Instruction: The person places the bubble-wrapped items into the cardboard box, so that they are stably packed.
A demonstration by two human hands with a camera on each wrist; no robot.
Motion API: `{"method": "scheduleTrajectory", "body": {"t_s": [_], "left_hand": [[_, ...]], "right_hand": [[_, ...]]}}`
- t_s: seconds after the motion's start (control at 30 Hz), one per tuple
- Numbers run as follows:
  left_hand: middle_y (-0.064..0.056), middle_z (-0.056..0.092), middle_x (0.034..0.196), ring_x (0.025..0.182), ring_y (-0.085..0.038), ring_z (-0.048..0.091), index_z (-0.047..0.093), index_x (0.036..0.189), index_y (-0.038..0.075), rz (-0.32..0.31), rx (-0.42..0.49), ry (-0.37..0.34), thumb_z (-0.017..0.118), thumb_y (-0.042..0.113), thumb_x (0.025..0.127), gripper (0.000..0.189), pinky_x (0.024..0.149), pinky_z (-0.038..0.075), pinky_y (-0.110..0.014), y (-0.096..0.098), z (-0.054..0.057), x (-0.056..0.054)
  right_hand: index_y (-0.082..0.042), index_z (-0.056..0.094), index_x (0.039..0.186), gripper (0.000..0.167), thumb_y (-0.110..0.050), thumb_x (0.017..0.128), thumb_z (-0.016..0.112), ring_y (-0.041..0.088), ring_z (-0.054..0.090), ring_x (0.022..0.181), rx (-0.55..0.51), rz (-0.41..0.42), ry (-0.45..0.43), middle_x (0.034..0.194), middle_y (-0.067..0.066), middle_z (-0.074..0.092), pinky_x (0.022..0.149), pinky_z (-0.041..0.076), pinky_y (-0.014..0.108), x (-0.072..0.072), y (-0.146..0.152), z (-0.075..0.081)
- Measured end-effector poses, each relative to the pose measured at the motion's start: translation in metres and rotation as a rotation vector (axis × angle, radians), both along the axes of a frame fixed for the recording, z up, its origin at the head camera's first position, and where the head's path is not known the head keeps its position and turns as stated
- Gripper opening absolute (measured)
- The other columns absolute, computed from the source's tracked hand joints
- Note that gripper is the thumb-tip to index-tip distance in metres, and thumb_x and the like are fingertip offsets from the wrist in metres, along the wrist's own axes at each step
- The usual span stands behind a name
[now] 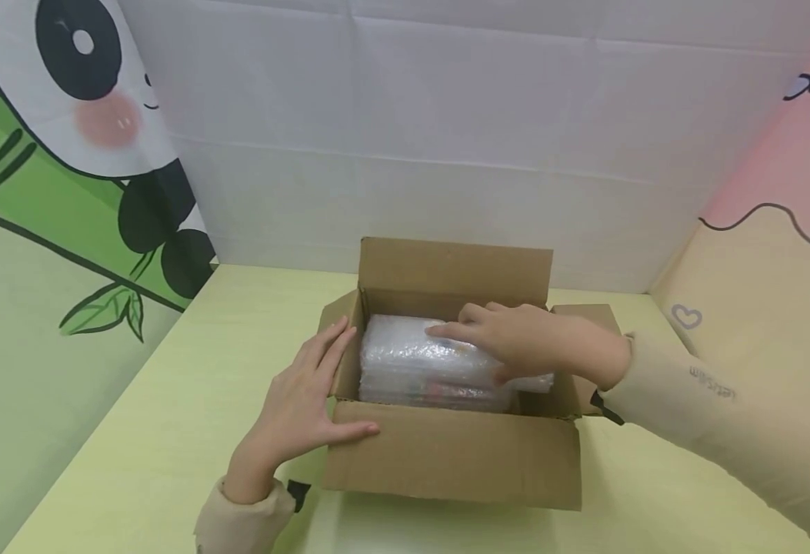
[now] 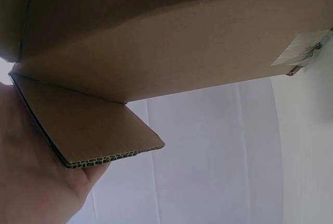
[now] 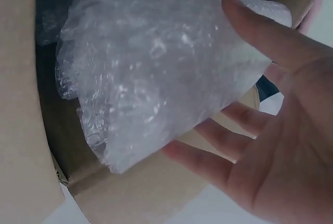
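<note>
An open cardboard box (image 1: 453, 454) sits on the table with its flaps folded outward. Inside it lie several packages in clear bubble wrap (image 1: 398, 346), stacked on one another. My right hand (image 1: 525, 335) reaches in from the right and holds a bubble-wrapped package (image 3: 156, 67), thumb on one side and fingers along the opposite edge in the right wrist view. My left hand (image 1: 301, 392) rests on the box's left flap (image 2: 93, 120) and front corner, its fingers fairly straight and its thumb lying over the front flap. What the wrap contains is blurred, with a reddish patch showing low in the stack.
The pale yellow table (image 1: 169, 431) runs out on both sides of the box. A white sheet (image 1: 446, 115) hangs behind it, and printed cartoon panels stand at left and right. Clear tape (image 2: 302, 49) covers part of the box's outside.
</note>
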State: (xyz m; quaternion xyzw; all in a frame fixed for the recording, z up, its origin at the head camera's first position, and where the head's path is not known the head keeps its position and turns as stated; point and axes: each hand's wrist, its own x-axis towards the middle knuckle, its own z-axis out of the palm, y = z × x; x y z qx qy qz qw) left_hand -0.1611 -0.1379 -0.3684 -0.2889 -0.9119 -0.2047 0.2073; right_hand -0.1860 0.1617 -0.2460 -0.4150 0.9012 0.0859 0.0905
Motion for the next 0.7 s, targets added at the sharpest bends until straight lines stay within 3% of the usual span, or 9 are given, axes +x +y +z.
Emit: {"method": "scheduleTrajectory", "body": {"t_s": [0.23,0.37,0.43,0.57,0.7], "left_hand": [[-0.01,0.033,0.155,0.129,-0.026,0.046,0.032,0.151,0.012,0.005,-0.008,-0.002,0.063,0.083,0.064,0.117,0.057,0.049,-0.031,-0.001,0.001,0.0],[-0.012,0.035,0.154,0.132,-0.028,0.045,0.034,0.15,0.01,0.002,-0.036,0.023,0.059,0.085,0.065,0.117,0.059,0.051,-0.034,-0.001,0.005,-0.001],[-0.013,0.036,0.153,0.133,-0.029,0.044,0.034,0.15,0.009,-0.001,-0.06,0.047,0.054,0.088,0.066,0.117,0.061,0.052,-0.035,0.0,0.007,-0.003],[-0.014,0.04,0.151,0.135,-0.033,0.043,0.035,0.15,0.006,0.003,-0.13,0.094,0.034,0.092,0.073,0.115,0.085,0.053,-0.043,0.002,0.013,-0.008],[-0.011,0.042,0.151,0.137,-0.034,0.041,0.039,0.149,0.009,0.019,-0.176,0.084,0.022,0.089,0.078,0.108,0.105,0.041,-0.049,-0.001,0.02,-0.012]], "right_hand": [[-0.024,0.036,0.148,0.09,-0.014,0.073,0.083,0.025,0.057,0.09,0.041,0.033,0.04,0.123,0.009,0.052,0.056,0.051,0.027,0.003,-0.006,-0.008],[-0.024,0.03,0.152,0.093,-0.016,0.076,0.082,0.026,0.058,0.102,0.029,-0.005,-0.028,0.131,0.009,0.049,0.058,0.052,0.029,0.002,-0.003,-0.002],[-0.025,0.025,0.154,0.096,-0.02,0.076,0.082,0.029,0.056,0.113,-0.01,-0.039,-0.077,0.139,0.009,0.045,0.067,0.054,0.034,0.002,0.002,0.004],[-0.026,0.018,0.156,0.094,-0.03,0.082,0.076,0.033,0.046,0.131,-0.155,-0.117,-0.123,0.151,0.01,0.035,0.087,0.052,0.046,0.002,0.022,0.018],[-0.029,0.015,0.156,0.084,-0.038,0.09,0.066,0.031,0.052,0.124,-0.32,-0.245,-0.118,0.155,0.009,0.027,0.095,0.047,0.052,0.003,0.056,0.034]]}}
